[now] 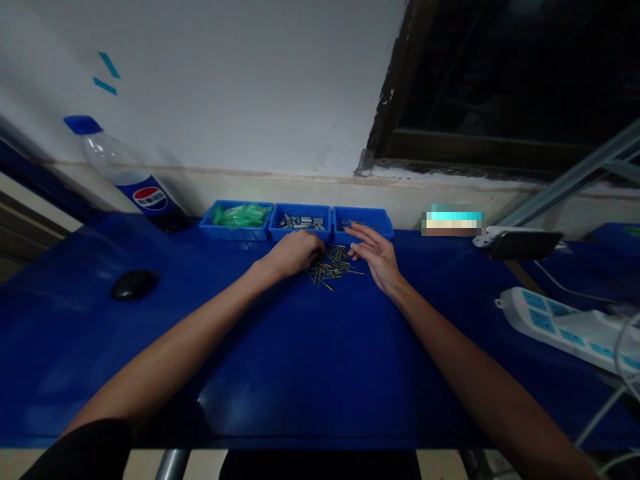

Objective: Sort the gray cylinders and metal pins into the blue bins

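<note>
Because the pins (331,269) lie heaped mid-frame, probably for two-handed reach, left hand (298,252) curls and right hand (382,261) extends fingers beside them; I cannot tell either grip.

Black sleeve (85,450); bare forearms (185,347); bare hands (295,253)

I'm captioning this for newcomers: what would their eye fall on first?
Probably the pile of thin pieces on the blue tabletop, with the left hand and right hand on either side. Behind it, three blue bins stand in a row, while a blue-capped bottle stands back left.
</note>
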Tool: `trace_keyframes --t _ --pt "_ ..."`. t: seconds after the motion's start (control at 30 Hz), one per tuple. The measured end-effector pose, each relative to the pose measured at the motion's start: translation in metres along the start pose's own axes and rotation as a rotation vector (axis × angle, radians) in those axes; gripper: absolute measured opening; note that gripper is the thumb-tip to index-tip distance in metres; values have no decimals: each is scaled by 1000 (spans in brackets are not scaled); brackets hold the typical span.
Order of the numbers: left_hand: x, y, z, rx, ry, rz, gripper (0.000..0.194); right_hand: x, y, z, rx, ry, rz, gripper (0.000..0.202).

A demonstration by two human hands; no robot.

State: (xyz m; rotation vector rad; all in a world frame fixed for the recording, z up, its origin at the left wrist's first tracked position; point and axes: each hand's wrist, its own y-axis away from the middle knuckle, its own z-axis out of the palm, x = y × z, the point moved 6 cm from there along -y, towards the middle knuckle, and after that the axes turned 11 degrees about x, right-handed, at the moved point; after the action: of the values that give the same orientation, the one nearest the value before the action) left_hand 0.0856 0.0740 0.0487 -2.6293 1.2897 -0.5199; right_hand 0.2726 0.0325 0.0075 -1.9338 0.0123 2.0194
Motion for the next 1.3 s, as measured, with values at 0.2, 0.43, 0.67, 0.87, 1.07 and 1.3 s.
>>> trace_keyframes --t 0.2,0.43,0.67,0.87,1.07,1.3 --pt "2 1 1 -57 -68 -15 32 -2 1 1 -6 -16 18 48" --pt "4 5 7 -92 -145 4 30 0 0 1 -17 -14 21 48" --pt "9 1 -7 -5 -47 27 29 -1 1 1 -11 -19 28 45" --pt "10 -4 -24 182 383 -48 14 3 -1 2 -18 -46 17 36" --pt "4 -4 -25 294 626 -165 18 2 3 8 -109 -1 14 29" --pt "-1 -3 -20 280 587 -172 21 4 2 6 -86 -21 55 28"
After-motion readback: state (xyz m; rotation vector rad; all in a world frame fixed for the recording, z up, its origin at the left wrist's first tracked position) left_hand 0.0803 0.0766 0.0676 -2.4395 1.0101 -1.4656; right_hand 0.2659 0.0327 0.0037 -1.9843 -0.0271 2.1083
